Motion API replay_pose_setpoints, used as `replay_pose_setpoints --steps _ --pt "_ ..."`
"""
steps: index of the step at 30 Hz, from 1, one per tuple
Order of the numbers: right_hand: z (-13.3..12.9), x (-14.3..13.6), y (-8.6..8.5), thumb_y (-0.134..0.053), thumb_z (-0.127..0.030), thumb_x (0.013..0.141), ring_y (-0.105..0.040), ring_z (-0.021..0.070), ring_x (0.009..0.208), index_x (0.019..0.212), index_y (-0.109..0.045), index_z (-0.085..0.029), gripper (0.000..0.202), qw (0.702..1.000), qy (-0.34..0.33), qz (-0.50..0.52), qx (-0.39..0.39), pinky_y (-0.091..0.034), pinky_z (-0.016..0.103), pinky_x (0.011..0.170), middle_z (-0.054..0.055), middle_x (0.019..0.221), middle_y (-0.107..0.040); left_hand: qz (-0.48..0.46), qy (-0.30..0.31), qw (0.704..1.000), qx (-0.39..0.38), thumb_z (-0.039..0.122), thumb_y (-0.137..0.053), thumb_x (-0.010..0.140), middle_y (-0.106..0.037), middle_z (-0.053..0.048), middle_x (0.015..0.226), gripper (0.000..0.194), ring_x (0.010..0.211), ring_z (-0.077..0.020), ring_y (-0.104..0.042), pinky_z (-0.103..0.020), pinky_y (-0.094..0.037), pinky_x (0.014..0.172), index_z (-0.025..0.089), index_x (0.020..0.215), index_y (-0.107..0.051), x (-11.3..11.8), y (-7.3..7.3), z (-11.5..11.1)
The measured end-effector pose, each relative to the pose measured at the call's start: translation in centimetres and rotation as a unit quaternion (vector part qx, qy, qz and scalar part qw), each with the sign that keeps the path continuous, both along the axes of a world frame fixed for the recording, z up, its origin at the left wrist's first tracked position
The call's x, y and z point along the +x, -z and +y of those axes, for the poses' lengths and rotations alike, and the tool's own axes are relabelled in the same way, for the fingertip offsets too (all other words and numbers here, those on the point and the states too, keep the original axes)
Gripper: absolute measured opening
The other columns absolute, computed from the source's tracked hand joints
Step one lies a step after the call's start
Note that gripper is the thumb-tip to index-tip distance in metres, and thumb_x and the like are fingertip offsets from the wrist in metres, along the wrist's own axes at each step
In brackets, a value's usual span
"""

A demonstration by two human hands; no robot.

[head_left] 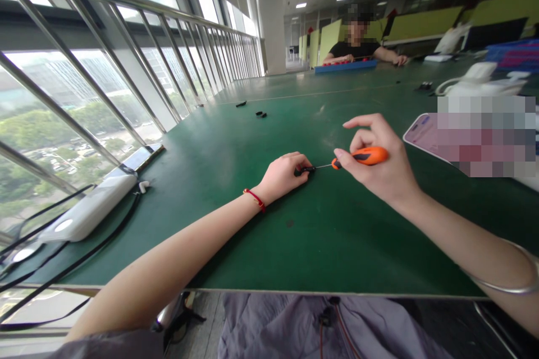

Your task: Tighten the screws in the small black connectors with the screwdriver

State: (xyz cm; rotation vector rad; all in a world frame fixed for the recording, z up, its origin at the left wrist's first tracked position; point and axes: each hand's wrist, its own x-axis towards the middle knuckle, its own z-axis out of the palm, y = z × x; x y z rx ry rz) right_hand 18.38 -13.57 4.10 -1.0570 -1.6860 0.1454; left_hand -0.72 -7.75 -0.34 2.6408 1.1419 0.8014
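My left hand (287,175) rests on the green table and pinches a small black part (306,169) between thumb and fingers. The part is too small to name exactly. My right hand (381,162) holds a screwdriver (370,156) with an orange and black handle, gripped between thumb and curled fingers, the index finger raised off it. Its thin metal shaft points left, and the tip meets the black part at my left fingertips. Whether the tip sits in a screw cannot be made out.
Small black pieces (261,115) lie farther back on the green table (236,224). A white power bank-like device (90,205) with black cables lies left, by a metal railing (168,67). A phone (425,134) lies right. Across the table sits a person (356,47) behind a blue tray (345,68).
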Motion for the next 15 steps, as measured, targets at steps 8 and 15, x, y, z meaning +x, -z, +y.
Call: replay_pose_setpoints --steps 8,15 --pt "-0.08 -0.06 0.15 -0.064 -0.021 0.07 -0.055 0.016 0.061 0.1 -0.053 -0.025 0.032 0.999 -0.024 0.013 0.033 -0.046 0.031 0.062 0.0 0.075 -0.058 0.003 -0.003 1.0 -0.006 0.018 -0.053 0.076 -0.063 -0.001 0.089 0.018 0.082 -0.0148 -0.06 -0.025 -0.048 0.071 0.019 0.09 -0.064 0.04 -0.13 -0.13" --pt "-0.28 0.03 -0.13 -0.062 -0.032 0.075 -0.051 0.0136 0.051 0.076 -0.059 -0.022 0.011 0.998 -0.031 -0.03 -0.041 -0.04 0.028 0.054 -0.002 0.057 -0.055 0.011 -0.011 1.0 -0.006 0.018 -0.053 0.076 -0.064 -0.001 0.088 0.017 0.082 -0.0153 -0.06 -0.026 -0.049 0.072 0.019 0.089 -0.064 0.09 -0.31 -0.22"
